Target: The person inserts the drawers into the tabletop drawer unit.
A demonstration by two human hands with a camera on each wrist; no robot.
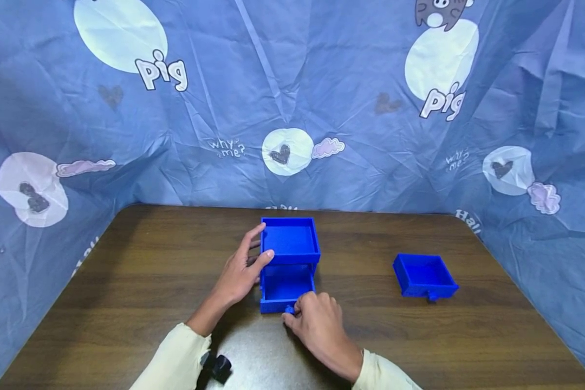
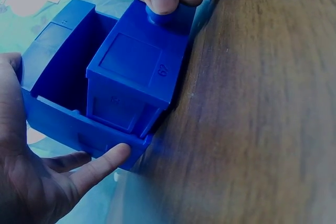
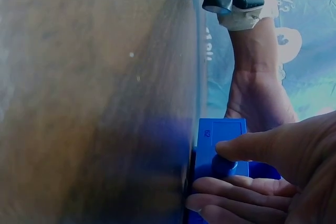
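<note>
A small blue cabinet with a shallow tray-like top stands on the table. Its lower drawer is pulled out toward the front, and the bay above looks hollow in the left wrist view. My left hand rests along the cabinet's left side, thumb on the top rim and fingers extended. With thumb and index finger, my right hand pinches the round knob on the drawer front. That front, marked 62, also shows in the left wrist view.
Off to the right on the brown wooden table sits a separate blue drawer, its knob facing forward. A blue printed cloth hangs behind the table. A black wrist device is by the left sleeve.
</note>
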